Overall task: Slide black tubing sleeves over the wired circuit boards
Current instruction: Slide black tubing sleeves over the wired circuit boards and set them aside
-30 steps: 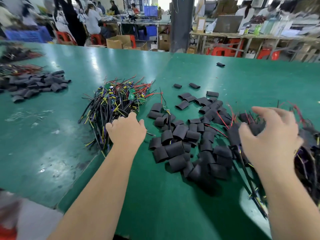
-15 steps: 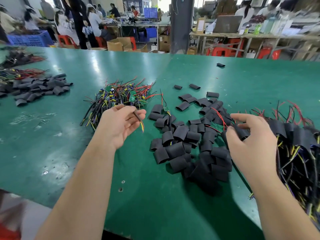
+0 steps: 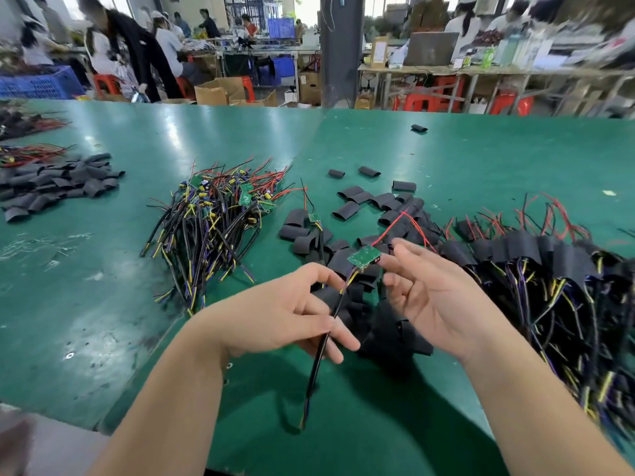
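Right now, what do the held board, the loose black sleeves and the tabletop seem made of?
Held circuit board: rigid green laminate, probably fibreglass, faint sheen. Loose sleeves: soft matte black plastic tubing, likely heat-shrink; they lie flattened and creased. Green tabletop: smooth semi-gloss coating mirroring the lights; base unclear.

Forearms extended, left hand (image 3: 281,314) pinching a cable (image 3: 314,372), right hand (image 3: 436,304) palm up, fingers spread

The cable (image 3: 318,359) is held in the left hand (image 3: 281,314), with its circuit board (image 3: 364,257) just beyond the grip — beside the right hand (image 3: 436,297). Loose sleeves (image 3: 346,211) are heaped on the table (image 3: 498,159) behind the grip; bare wired boards (image 3: 213,218) are piled left of it, sleeved ones (image 3: 549,262) right.
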`<action>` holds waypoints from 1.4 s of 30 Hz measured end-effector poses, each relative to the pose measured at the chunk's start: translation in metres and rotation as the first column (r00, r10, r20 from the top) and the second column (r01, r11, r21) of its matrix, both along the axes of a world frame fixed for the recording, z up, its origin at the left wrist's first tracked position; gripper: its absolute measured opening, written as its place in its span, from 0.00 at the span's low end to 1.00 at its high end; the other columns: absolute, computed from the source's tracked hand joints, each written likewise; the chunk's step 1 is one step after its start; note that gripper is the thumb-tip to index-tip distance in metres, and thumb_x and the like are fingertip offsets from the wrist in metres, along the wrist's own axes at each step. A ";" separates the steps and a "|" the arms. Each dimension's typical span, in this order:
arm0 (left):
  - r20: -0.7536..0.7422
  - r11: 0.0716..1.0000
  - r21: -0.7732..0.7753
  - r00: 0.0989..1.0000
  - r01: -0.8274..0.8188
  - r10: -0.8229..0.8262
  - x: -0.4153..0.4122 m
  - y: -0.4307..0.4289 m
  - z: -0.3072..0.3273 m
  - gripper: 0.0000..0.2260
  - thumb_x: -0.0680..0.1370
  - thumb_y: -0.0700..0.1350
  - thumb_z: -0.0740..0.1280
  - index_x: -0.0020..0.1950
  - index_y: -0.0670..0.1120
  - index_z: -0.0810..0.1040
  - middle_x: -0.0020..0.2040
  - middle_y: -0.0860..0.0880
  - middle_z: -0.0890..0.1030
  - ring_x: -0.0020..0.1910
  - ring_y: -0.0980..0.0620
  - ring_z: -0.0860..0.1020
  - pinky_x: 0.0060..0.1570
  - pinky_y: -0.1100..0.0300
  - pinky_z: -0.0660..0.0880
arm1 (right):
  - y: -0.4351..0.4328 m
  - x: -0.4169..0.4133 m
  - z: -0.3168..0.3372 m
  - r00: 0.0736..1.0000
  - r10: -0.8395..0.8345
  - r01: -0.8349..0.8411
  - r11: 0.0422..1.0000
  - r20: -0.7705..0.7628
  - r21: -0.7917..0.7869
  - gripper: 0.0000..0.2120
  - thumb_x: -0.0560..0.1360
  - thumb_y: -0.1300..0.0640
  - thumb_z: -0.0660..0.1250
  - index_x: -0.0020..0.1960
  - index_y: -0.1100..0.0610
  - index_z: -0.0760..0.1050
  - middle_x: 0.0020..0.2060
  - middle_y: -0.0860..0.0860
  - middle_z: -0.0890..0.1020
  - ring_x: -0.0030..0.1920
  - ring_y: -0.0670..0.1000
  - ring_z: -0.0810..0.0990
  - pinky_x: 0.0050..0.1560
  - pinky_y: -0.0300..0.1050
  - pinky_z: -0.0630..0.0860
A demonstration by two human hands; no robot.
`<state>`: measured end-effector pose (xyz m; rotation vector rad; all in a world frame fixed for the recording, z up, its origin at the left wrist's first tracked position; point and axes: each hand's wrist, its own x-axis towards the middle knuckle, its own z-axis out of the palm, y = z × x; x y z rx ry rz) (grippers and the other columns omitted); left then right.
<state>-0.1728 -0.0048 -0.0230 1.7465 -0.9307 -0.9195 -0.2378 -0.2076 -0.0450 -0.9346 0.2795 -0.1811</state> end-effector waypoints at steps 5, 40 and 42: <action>0.240 0.985 0.174 0.969 0.010 -0.052 0.007 -0.007 -0.001 0.13 0.81 0.32 0.55 0.56 0.49 0.70 0.49 0.49 0.84 0.37 0.54 0.78 0.42 0.65 0.73 | -0.002 0.003 -0.001 0.997 -0.063 0.063 0.998 -0.036 0.010 0.24 0.59 0.55 0.74 0.53 0.58 0.72 0.37 0.53 0.85 0.28 0.46 0.79 0.27 0.35 0.74; 0.782 0.764 -0.407 0.242 -0.500 0.575 0.027 -0.033 -0.047 0.10 0.75 0.45 0.63 0.38 0.44 0.80 0.34 0.48 0.79 0.37 0.42 0.77 0.32 0.49 0.73 | 0.011 0.080 -0.024 0.903 -0.353 -0.309 -0.134 -0.246 -0.942 0.23 0.71 0.36 0.67 0.57 0.51 0.78 0.57 0.54 0.75 0.62 0.59 0.70 0.62 0.51 0.65; 0.786 0.763 -0.398 0.240 -0.509 0.570 0.030 -0.029 -0.049 0.10 0.75 0.44 0.63 0.38 0.43 0.80 0.34 0.47 0.79 0.36 0.42 0.77 0.32 0.49 0.73 | 0.021 0.086 -0.028 0.907 -0.365 -0.301 -0.212 -0.210 -0.930 0.24 0.66 0.34 0.70 0.54 0.49 0.78 0.55 0.52 0.73 0.61 0.58 0.68 0.61 0.51 0.62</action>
